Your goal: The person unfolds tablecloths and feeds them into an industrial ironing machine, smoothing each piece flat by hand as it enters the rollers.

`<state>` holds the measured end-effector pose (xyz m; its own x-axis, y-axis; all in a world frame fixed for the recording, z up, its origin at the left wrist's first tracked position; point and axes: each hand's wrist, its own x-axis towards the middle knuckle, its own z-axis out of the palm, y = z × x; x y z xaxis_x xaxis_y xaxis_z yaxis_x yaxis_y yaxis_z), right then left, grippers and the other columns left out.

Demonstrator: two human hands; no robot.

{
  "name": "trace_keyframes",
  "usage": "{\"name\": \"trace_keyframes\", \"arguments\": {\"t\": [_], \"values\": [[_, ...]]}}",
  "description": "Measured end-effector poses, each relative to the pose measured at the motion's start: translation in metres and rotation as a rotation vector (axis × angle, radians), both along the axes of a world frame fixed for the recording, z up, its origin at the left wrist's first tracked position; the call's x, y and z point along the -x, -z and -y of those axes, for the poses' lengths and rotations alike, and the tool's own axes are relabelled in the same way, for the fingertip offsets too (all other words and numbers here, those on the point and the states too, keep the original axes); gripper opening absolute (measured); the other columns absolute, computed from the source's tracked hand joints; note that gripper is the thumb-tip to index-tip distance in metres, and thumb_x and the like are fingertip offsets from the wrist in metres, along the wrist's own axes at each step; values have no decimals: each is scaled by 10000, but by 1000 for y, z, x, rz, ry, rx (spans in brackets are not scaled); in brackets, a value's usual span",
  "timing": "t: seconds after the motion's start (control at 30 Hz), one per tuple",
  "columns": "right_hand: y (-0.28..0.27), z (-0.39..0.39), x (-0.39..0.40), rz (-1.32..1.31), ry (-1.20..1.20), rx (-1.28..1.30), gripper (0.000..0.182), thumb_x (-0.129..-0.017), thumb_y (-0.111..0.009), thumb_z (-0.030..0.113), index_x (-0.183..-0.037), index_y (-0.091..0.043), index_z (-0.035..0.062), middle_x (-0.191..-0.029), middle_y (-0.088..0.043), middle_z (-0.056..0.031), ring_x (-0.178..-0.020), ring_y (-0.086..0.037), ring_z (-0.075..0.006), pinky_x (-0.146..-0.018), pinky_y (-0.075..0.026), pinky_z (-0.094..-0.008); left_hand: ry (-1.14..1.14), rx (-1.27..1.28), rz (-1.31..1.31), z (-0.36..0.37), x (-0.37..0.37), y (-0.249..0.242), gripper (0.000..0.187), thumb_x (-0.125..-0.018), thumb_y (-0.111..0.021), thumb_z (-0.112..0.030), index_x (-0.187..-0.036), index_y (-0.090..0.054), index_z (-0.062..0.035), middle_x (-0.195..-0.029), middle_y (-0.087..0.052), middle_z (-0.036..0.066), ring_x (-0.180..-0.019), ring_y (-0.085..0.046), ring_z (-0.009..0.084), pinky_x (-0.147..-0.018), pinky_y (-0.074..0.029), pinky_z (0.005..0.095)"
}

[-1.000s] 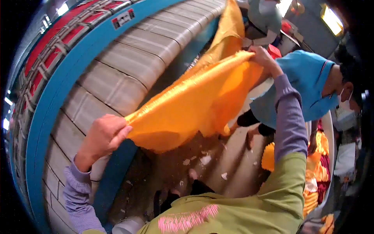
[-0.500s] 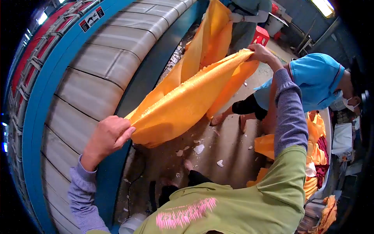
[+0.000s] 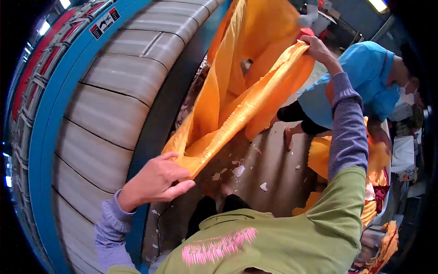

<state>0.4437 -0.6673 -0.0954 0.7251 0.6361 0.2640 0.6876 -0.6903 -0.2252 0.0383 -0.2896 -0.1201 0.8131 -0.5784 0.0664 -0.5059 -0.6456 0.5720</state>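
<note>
A long orange cloth (image 3: pixel 248 109) hangs stretched between my two hands in the head view, its edge pulled into a slanting line. My left hand (image 3: pixel 157 179) is closed on its lower corner, close to the blue rim of the machine; part of the grip is hidden behind the fingers. Higher up and to the right, my right hand (image 3: pixel 319 49) pinches the same edge. Beyond my hands the far part of the cloth rises towards a co-worker's hand (image 3: pixel 308 17) at the top.
To the left stands a large machine with pale curved slats (image 3: pixel 105 100) and a blue frame (image 3: pixel 43 150). Another person in a blue shirt (image 3: pixel 365 77) bends over a tub of orange and dark red cloth (image 3: pixel 376 164) at right. White scraps (image 3: pixel 238 171) lie on the floor.
My left hand has moved right and slightly down with its corner, and my right hand up a little. The far cloth has spread wider. The person in blue now reaches into the tub.
</note>
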Motion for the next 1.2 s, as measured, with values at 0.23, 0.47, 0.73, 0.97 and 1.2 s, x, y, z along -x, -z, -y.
{"name": "trace_keyframes", "arguments": {"t": [0.23, 0.47, 0.73, 0.97, 1.2], "values": [[-34, -6, 5, 204, 135, -74, 242, -750, -673, 155, -944, -603, 28, -871, -647, -123, -827, -629, -206, -728, -481, -327, -83, -146, -44, -25, -19, 36, 175, -807, -590, -234, -831, -591, -61, -732, -580, 137, -730, -580, 312, -660, -465, 408], [-50, -101, -28, 238, -149, -6, 222, -709, -646, 137, -890, -587, 24, -844, -626, -166, -807, -615, -267, -706, -471, -361, 420, 272, -556, -21, 0, -33, 259, -861, -583, -286, -929, -611, -37, -736, -590, 138, -665, -574, 320, -596, -458, 368], [-37, -133, -81, 169, -83, 177, 276, -677, -709, 184, -893, -600, 52, -811, -628, -158, -749, -612, -290, -670, -470, -371, -47, 117, -456, -41, 34, 96, 453, -875, -537, -457, -834, -575, -7, -739, -589, 206, -660, -572, 382, -570, -426, 437], [-51, -79, -86, 209, 136, 174, 246, -690, -693, 177, -901, -623, 73, -877, -644, -147, -873, -615, -333, -739, -477, -398, -311, -163, -689, -75, 32, 225, 549, -808, -532, -569, -792, -642, -31, -762, -629, 199, -733, -605, 380, -676, -459, 449], [-30, -31, -133, 68, 157, 321, 290, -676, -725, 191, -910, -625, 50, -823, -649, -126, -790, -645, -273, -659, -509, -390, -482, -356, -407, -71, 78, 172, 258, -882, -465, -247, -783, -653, -100, -801, -636, 142, -725, -594, 349, -703, -448, 453]]}}
